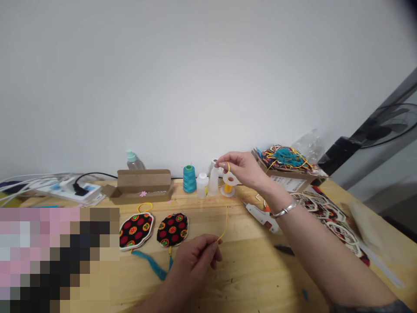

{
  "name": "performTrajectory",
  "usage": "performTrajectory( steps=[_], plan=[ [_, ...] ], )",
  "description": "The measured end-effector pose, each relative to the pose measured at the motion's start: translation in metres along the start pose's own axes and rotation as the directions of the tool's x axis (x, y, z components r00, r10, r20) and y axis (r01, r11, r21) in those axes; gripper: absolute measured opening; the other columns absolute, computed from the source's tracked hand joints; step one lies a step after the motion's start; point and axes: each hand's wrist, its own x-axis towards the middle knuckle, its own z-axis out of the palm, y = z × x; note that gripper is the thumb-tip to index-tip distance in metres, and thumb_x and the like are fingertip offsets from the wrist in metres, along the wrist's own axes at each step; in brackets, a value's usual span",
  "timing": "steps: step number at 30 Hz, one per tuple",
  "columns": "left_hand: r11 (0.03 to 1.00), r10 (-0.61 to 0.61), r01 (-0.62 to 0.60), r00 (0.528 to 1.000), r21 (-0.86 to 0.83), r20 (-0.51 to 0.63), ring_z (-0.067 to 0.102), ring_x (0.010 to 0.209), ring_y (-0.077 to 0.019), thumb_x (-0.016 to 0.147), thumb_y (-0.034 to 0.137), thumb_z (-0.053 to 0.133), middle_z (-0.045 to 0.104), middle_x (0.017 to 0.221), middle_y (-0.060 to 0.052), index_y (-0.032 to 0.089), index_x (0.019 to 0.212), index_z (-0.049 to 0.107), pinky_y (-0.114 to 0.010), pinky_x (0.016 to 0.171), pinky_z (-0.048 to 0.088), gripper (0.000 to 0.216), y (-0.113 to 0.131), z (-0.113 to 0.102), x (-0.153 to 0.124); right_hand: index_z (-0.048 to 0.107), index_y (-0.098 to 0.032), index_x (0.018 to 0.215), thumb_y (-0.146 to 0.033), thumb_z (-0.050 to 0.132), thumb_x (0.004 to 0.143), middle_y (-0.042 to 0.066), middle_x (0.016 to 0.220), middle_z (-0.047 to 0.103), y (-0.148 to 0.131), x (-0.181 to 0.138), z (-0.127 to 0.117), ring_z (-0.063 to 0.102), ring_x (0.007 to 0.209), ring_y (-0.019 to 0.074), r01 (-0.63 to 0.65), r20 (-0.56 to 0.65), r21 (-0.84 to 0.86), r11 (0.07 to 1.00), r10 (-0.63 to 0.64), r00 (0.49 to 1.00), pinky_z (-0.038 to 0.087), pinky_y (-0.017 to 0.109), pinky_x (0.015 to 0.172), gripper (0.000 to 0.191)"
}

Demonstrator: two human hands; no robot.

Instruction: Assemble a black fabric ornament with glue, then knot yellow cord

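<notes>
Left hand (192,265): fingertips pinch a yellow cord (226,217), low over the table (247,278).
Right hand (243,167): raised, thumb and forefinger gripping the same cord just above a clear spool (228,184).
Cord: runs up from the left hand to the spool, looping by the right hand's fingers.
Beside left hand: two black floral fabric pads (172,229), with teal tassels (150,265) below them.
Beside right hand: a white glue gun (262,218) lying on the table.
Behind: a teal thread cone (189,179), a plastic bottle (202,185) and a cardboard box (140,187).
</notes>
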Motion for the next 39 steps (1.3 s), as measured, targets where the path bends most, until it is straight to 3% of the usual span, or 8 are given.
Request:
performTrajectory(
  steps=[6,12,15,19,22,27,35,39],
  plan=[
    [1.000,-0.002,0.002,1.000,-0.017,0.002,0.053,0.054,-0.0109,0.085,0.030,0.043,0.059,0.063,0.000,0.016,0.076,0.062,-0.021,0.053,0.041,0.025,-0.001,0.000,0.001,0.068,-0.012,0.080,-0.027,0.056,0.077,0.005,0.077,0.068,-0.018,-0.019,-0.020,0.056,0.064,0.0089,-0.078,0.223,0.098,0.992,0.055,0.973,0.045,0.023,0.063,0.020],
    [0.998,-0.017,0.017,1.000,-0.052,0.005,0.052,0.054,-0.0105,0.085,0.031,0.044,0.059,0.062,0.000,0.016,0.072,0.060,-0.021,0.053,0.040,0.025,-0.003,0.000,0.002,0.070,-0.012,0.080,-0.033,0.058,0.075,0.005,0.077,0.069,-0.016,-0.049,-0.061,0.060,0.071,0.0121,-0.232,0.532,-0.077,0.970,0.237,0.813,0.045,0.024,0.070,0.024],
    [0.997,-0.005,0.006,1.000,-0.078,0.012,0.052,0.054,-0.0105,0.085,0.031,0.044,0.059,0.063,0.000,0.016,0.073,0.060,-0.021,0.053,0.041,0.025,-0.004,0.001,0.002,0.069,-0.010,0.080,-0.034,0.059,0.074,0.006,0.075,0.069,-0.010,-0.054,-0.081,0.058,0.063,0.0107,-0.319,0.509,-0.110,0.941,0.329,0.796,0.045,0.023,0.062,0.026],
    [0.995,-0.005,0.006,1.000,-0.096,0.007,0.052,0.053,-0.0105,0.084,0.032,0.045,0.059,0.063,0.000,0.016,0.075,0.061,-0.021,0.052,0.041,0.025,-0.005,0.001,0.001,0.069,-0.012,0.074,-0.039,0.058,0.073,0.006,0.071,0.068,-0.008,-0.052,-0.095,0.054,0.057,0.0092,-0.364,0.314,-0.128,0.922,0.386,0.868,0.043,0.022,0.056,0.029],
    [0.995,-0.016,0.015,1.000,-0.098,-0.015,0.053,0.052,-0.0106,0.083,0.032,0.046,0.060,0.062,0.000,0.016,0.076,0.062,-0.020,0.051,0.041,0.023,-0.005,0.000,0.001,0.069,-0.013,0.074,-0.040,0.058,0.073,0.005,0.072,0.067,-0.013,-0.051,-0.092,0.054,0.060,0.0098,-0.333,0.299,-0.093,0.938,0.346,0.890,0.043,0.023,0.059,0.030],
    [0.997,-0.009,0.007,1.000,-0.076,-0.024,0.053,0.052,-0.0104,0.082,0.033,0.047,0.060,0.061,0.000,0.017,0.072,0.062,-0.020,0.051,0.041,0.025,-0.003,0.000,0.001,0.069,-0.012,0.083,-0.039,0.059,0.073,0.004,0.075,0.067,-0.010,-0.051,-0.065,0.056,0.066,0.0110,-0.288,0.444,-0.060,0.956,0.284,0.850,0.043,0.023,0.063,0.031],
    [0.996,-0.034,0.032,0.999,-0.082,-0.022,0.052,0.052,-0.0104,0.083,0.034,0.046,0.060,0.061,-0.001,0.016,0.070,0.060,-0.020,0.051,0.040,0.026,0.002,0.000,0.002,0.071,-0.013,0.076,-0.025,0.057,0.074,0.000,0.064,0.064,-0.003,-0.066,-0.031,0.049,0.054,0.0066,-0.127,0.765,-0.217,0.968,0.249,0.594,0.035,0.016,0.049,0.019],
    [0.995,-0.030,0.028,0.999,-0.092,-0.013,0.051,0.052,-0.0105,0.083,0.033,0.045,0.058,0.060,0.000,0.016,0.069,0.058,-0.020,0.052,0.040,0.026,0.002,0.001,0.003,0.068,-0.011,0.072,-0.025,0.053,0.074,0.001,0.062,0.064,-0.008,-0.072,-0.049,0.050,0.051,0.0080,-0.185,0.680,-0.346,0.920,0.381,0.626,0.035,0.017,0.048,0.021]
  ],
)
